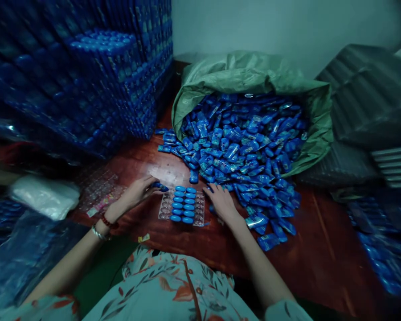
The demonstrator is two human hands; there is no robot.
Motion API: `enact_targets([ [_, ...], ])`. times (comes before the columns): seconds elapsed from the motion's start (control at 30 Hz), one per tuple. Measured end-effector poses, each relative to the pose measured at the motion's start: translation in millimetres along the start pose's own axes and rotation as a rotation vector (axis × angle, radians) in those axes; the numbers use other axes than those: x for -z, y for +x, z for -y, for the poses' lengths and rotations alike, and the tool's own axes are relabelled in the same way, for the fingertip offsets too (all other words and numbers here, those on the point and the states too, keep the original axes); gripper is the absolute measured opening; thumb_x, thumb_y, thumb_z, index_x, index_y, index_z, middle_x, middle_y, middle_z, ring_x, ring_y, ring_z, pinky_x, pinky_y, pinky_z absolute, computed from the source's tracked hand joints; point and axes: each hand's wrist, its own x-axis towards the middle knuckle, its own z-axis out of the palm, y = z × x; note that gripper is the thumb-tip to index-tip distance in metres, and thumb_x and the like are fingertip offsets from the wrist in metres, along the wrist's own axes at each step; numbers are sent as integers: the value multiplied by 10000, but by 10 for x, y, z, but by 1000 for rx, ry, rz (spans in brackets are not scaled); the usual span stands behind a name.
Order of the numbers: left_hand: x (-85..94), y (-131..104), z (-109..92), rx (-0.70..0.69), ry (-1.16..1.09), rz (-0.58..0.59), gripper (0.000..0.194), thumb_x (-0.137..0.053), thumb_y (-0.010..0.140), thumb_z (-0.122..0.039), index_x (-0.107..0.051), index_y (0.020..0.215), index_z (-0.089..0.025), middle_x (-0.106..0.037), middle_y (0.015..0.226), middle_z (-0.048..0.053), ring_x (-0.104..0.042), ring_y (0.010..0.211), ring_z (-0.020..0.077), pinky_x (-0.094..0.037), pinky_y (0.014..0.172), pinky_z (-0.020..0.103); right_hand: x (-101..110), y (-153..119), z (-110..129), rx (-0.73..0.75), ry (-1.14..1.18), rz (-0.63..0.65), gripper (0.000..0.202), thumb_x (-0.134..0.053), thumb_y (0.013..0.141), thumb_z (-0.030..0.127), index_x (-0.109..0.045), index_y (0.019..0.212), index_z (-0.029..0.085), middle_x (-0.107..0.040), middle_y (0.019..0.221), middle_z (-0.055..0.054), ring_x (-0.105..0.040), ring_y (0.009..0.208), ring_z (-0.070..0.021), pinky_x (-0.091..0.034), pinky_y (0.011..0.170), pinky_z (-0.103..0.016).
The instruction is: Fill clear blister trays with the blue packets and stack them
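A clear plastic tray (200, 217) lies on the table in front of me, its middle columns filled with blue oval pieces (177, 199) and its outer cups without any. My left hand (139, 191), with a red bead bracelet at the wrist, is closed on a blue packet (161, 187) just left of the tray's upper corner. At the tray's right side, my right hand (220, 201) has its fingertips on a blue item (210, 188) at the edge of the pile; what lies under its palm is hidden.
A green sack (254, 73) spills a large heap of blue packets (234, 151) over the red-brown table (321, 249). Tall stacks of blue packs (120, 80) stand at left, near clear trays (98, 187) and a white plastic bag (45, 196). Grey stacked trays (367, 93) are at right.
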Motion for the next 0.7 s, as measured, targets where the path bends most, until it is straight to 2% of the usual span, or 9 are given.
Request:
enact_targets([
  [0.07, -3, -20, -61, 15, -6, 2, 206, -444, 934, -331, -551, 912, -156, -590, 837, 35, -551, 734, 136, -425, 658, 238, 48, 126, 38, 42, -68, 62, 402, -371, 855, 15, -594, 1143, 185, -553, 1218, -136, -523, 1016, -245, -434, 785, -361],
  [0.17, -39, 40, -123, 28, 14, 14, 161, -442, 933, -276, -543, 915, -152, -598, 868, 49, -563, 764, 145, -434, 679, 248, 97, 206, 36, 91, -108, 81, 364, -360, 858, 6, -593, 1084, 170, -590, 1099, -127, -555, 925, -216, -429, 709, -305],
  [0.27, -91, 126, -149, 20, 132, 54, 123, -453, 916, -224, -545, 957, -154, -597, 904, 57, -568, 775, 153, -436, 687, 257, 137, 179, -51, 122, -95, 89, 345, -378, 867, 14, -571, 1097, 183, -602, 1036, -98, -578, 831, -182, -409, 631, -262],
  [0.37, -126, 197, -170, -7, 295, 113, 113, -465, 895, -193, -560, 950, -163, -591, 910, 57, -566, 771, 161, -429, 668, 258, 150, 74, -157, 62, 23, 28, 285, -415, 913, 133, -548, 1155, 204, -601, 1060, -85, -599, 762, -159, -411, 600, -250],
  [0.47, -126, 265, -195, -1, 393, 183, 133, -442, 895, -162, -573, 921, -154, -593, 896, 65, -570, 746, 163, -422, 652, 254, 98, -51, -174, -92, 405, -267, 288, -455, 922, 314, -552, 1171, 208, -612, 1069, -83, -615, 824, -180, -456, 652, -272],
  [0.53, -111, 322, -204, -4, 437, 222, 156, -428, 891, -130, -580, 921, -145, -598, 894, 72, -576, 735, 160, -420, 650, 251, 26, -109, -105, -265, 752, -454, 313, -477, 900, 395, -581, 1117, 194, -639, 866, -46, -608, 716, -170, -464, 606, -274],
  [0.6, -89, 384, -199, -35, 463, 263, 169, -430, 883, -111, -587, 938, -143, -606, 906, 73, -584, 737, 154, -420, 647, 244, -58, -136, 13, -458, 1065, -536, 347, -507, 866, 449, -598, 1059, 175, -556, 602, 29, -524, 503, -132, -415, 476, -247],
  [0.67, -69, 433, -187, -75, 475, 306, 165, -442, 887, -128, -592, 952, -149, -612, 919, 69, -592, 742, 154, -420, 635, 241, -134, -140, 143, -596, 1285, -549, 385, -547, 824, 485, -600, 1024, 160, -459, 485, 77, -431, 395, -103, -341, 392, -221],
  [0.7, -63, 447, -185, -93, 482, 322, 162, -445, 893, -140, -593, 956, -151, -614, 920, 68, -595, 744, 157, -421, 629, 242, -165, -137, 198, -631, 1357, -548, 399, -567, 803, 492, -599, 1016, 156, -456, 474, 82, -424, 387, -98, -329, 382, -214],
])
